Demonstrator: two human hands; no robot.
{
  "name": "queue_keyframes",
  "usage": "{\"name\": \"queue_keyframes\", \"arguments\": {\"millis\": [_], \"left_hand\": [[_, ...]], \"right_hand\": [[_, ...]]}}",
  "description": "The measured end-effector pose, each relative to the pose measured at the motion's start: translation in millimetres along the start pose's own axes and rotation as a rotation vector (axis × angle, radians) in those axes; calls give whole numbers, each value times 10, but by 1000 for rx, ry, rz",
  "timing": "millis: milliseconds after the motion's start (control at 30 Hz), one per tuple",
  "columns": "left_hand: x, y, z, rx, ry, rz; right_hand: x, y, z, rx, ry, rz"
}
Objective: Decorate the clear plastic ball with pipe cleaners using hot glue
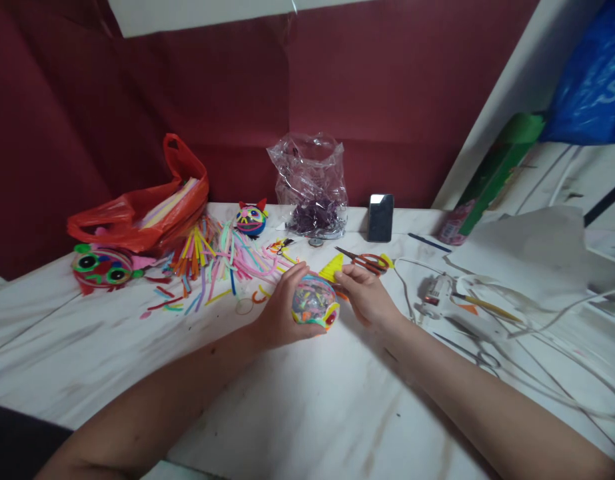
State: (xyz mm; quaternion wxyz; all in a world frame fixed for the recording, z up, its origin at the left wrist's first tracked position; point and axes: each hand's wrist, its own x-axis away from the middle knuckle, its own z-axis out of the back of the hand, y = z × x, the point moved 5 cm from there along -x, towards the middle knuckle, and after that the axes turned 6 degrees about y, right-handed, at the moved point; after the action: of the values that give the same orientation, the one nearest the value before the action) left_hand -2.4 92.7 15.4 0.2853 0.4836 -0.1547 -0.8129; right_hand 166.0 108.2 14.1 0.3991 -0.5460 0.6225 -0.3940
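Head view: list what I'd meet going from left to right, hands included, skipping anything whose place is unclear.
Red bag → small toy with red ears → left hand → decorated ball → right hand → silver scissors → blue bag.

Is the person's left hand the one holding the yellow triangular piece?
No: the right hand pinches the yellow triangular piece, while the left hand holds the decorated clear ball.

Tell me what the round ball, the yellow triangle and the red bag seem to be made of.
Round ball: probably clear, glossy plastic, since it looks see-through with highlights. Yellow triangle: perhaps craft stems; looks matte and ridged. Red bag: likely thin plastic film, shiny and creased.
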Motion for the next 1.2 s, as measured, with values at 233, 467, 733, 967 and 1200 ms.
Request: {"name": "queue_keyframes", "arguments": {"millis": [233,467,733,967,1200], "left_hand": [[12,-6,-10,-10,-2,22],[-66,5,62,143,17,344],[-291,60,91,35,146,463],[-226,11,131,-13,167,497],[-161,-55,172,55,194,558]], "right_hand": [[4,20,-20,91,-14,51],[-14,79,-14,98,8,23],[13,122,-101,94,-38,50],[-74,-160,4,214,7,133],[-209,-690,421,214,228,250]]}}
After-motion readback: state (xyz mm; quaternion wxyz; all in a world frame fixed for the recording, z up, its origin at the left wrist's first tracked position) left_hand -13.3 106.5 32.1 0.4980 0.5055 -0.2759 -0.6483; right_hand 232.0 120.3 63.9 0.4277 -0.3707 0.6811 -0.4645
